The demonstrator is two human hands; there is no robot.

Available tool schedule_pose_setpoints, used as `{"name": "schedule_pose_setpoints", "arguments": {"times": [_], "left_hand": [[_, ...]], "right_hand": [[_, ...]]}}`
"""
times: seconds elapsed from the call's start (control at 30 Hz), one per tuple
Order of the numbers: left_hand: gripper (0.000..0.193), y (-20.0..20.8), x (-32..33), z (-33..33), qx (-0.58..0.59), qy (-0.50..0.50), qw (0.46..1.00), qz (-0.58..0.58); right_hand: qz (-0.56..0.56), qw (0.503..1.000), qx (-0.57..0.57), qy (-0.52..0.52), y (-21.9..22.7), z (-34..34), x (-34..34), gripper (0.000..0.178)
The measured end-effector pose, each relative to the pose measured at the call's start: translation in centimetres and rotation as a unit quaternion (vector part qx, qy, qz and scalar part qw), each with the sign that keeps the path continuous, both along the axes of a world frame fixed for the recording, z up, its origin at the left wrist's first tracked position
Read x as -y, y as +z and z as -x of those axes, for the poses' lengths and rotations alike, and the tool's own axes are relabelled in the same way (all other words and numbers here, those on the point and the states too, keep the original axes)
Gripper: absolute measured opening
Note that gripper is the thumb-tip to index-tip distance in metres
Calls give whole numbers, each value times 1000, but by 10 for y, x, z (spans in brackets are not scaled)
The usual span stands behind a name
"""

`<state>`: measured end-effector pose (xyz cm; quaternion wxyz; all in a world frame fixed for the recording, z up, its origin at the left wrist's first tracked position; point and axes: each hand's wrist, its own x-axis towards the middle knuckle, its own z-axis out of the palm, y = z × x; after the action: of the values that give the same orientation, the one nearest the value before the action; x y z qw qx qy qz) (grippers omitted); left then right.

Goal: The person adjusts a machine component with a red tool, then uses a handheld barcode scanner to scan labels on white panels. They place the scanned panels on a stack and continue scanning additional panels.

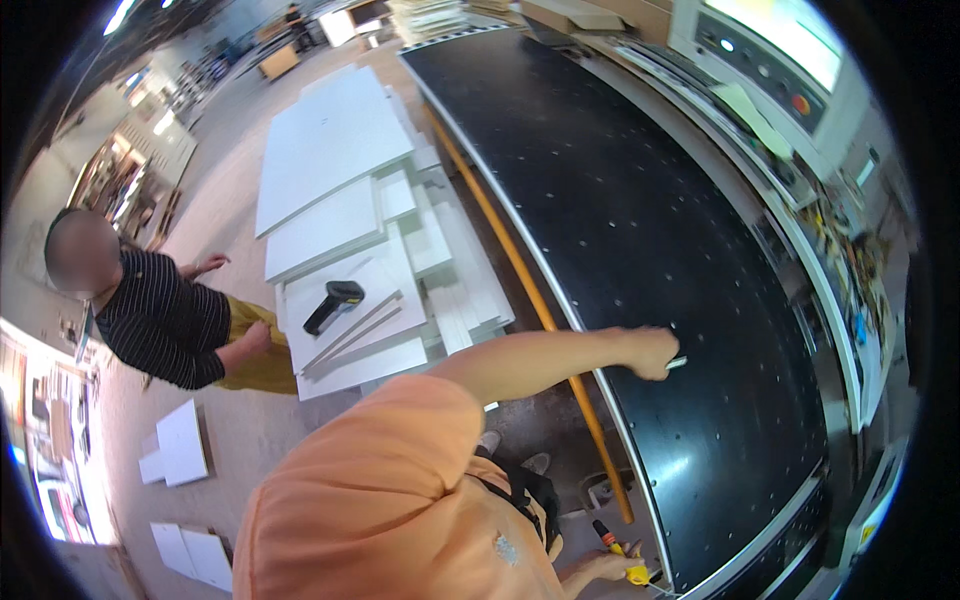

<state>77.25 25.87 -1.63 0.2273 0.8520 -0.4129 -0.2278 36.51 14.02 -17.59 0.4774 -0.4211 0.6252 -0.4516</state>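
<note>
My left hand (650, 352) reaches out over the black tabletop (640, 200), its fingers closed around a small, pale, slim piece (677, 362). Only the tip of that piece shows, so its kind is unclear. Lower down, by the near corner of the table, my right hand (603, 567) grips a yellow tool (637, 574) with a red and black end (604, 533). Its exact kind cannot be made out. Many small light specks or dots are scattered over the black surface.
White panels (330, 130) lie stacked left of the table, carrying a handheld scanner (334, 306) and thin strips (352, 335). An orange rail (510, 250) runs along the table's edge. A person (165, 310) in a striped shirt stands at left. A control panel (765, 65) is at upper right.
</note>
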Motion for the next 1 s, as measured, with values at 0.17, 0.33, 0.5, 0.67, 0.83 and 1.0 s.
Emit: {"name": "schedule_pose_setpoints", "arguments": {"times": [0.17, 0.33, 0.5, 0.67, 0.83, 1.0], "left_hand": [[21, -36, -149, 77, -239, 58, 961, 127], [19, -69, -248, 168, -302, 202, 919, 155], [23, -82, -299, 226, -371, 265, 869, 195], [23, -69, -320, 226, -333, 277, 881, 192], [20, -49, -331, 200, -338, 301, 863, 225], [19, -29, -335, 189, -342, 239, 881, 222]], "right_hand": [[-75, 984, 159, 2, -20, -52, -4, 53], [-100, 965, 241, -27, -50, -58, 9, 41], [-163, 949, 270, 5, -114, -62, 14, 33], [-194, 948, 29, 251, -131, -78, 13, 32], [-3, 779, -87, 621, -12, -93, -101, 43], [502, 374, -155, 764, 150, -168, -217, 51]]}}
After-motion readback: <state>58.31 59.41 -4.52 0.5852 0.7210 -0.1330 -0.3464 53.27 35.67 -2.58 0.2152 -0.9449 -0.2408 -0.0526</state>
